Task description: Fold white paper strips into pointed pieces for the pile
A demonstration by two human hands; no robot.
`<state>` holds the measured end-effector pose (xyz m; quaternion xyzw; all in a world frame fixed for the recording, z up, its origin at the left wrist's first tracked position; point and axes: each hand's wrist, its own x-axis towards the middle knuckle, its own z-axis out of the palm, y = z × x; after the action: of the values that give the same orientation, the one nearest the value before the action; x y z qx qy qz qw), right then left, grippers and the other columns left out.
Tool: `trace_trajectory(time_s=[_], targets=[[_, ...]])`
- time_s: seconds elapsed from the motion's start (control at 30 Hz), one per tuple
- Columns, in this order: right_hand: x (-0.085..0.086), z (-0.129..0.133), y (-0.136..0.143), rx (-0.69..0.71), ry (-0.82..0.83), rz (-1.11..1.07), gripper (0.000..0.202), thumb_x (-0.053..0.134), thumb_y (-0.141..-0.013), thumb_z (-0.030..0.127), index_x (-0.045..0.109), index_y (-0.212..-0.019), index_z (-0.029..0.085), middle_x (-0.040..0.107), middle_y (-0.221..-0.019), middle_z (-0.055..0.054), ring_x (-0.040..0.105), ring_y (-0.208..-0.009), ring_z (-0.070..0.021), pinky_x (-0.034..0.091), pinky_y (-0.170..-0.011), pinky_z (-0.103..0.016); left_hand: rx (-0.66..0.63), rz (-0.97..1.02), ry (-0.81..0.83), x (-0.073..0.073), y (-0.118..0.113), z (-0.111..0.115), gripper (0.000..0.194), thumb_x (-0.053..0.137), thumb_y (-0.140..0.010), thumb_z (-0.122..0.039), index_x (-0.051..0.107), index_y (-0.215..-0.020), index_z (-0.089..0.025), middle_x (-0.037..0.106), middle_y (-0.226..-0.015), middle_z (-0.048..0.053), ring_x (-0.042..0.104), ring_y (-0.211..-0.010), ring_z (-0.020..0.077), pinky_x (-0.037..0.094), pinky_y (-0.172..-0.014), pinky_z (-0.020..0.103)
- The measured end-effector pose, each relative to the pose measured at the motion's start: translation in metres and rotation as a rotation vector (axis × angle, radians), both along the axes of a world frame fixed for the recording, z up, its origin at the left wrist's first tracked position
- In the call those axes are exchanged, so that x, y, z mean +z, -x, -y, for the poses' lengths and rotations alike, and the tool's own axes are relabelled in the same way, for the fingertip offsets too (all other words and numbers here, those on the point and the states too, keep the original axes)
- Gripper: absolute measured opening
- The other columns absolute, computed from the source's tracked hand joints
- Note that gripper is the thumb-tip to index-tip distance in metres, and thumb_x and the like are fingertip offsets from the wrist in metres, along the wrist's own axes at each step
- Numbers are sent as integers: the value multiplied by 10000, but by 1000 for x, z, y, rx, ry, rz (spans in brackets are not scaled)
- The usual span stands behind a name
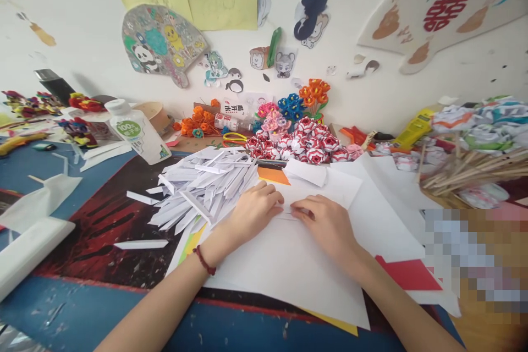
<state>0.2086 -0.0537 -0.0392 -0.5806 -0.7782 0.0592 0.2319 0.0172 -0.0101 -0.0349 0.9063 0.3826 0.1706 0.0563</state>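
Between my two hands lies a small piece of white paper (287, 213), gripped at its near edge on top of larger white sheets (292, 269). My left hand (254, 210), with a dark red bead bracelet on the wrist, pinches its left side. On the right side, the thumb and fingers of my right hand (325, 224) are closed on the same paper. White on white makes its outline hard to follow. Just left of my left hand is a heap of narrow folded paper strips (210, 184). A single strip (141, 244) lies apart from it on the dark mat.
Red-and-white paper flowers (305, 142) line the back edge, beside orange flowers (315, 92). A white bottle (138, 133) stands tilted in view at back left. Bundled wooden sticks (482, 169) are at right. A long white object (33, 253) sits at the left edge.
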Motion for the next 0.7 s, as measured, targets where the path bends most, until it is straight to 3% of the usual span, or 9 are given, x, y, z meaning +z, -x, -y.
trace_trajectory(time_s=[0.17,0.4,0.7], targets=[[1,-3,2,66,53,-70,164,575,-849,161,675,-945,247,670,-952,-2,583,-878,-180,442,-736,-291,14,23,49,1,-3,4,27,562,-856,-149,575,-855,-173,599,-903,30,521,-878,180,435,-718,290],[3,-6,2,113,50,-141,108,595,-825,102,625,-818,206,654,-833,0,562,-817,-175,427,-723,-294,7,24,113,3,1,3,34,547,-877,-194,573,-898,-188,605,-863,14,543,-813,169,422,-694,286],[-8,-13,-2,144,-69,-89,137,609,-828,85,632,-740,186,641,-744,2,553,-738,-160,397,-671,-278,-53,-153,-39,19,10,4,140,515,-904,-193,635,-832,-178,603,-777,21,537,-774,170,371,-639,286]])
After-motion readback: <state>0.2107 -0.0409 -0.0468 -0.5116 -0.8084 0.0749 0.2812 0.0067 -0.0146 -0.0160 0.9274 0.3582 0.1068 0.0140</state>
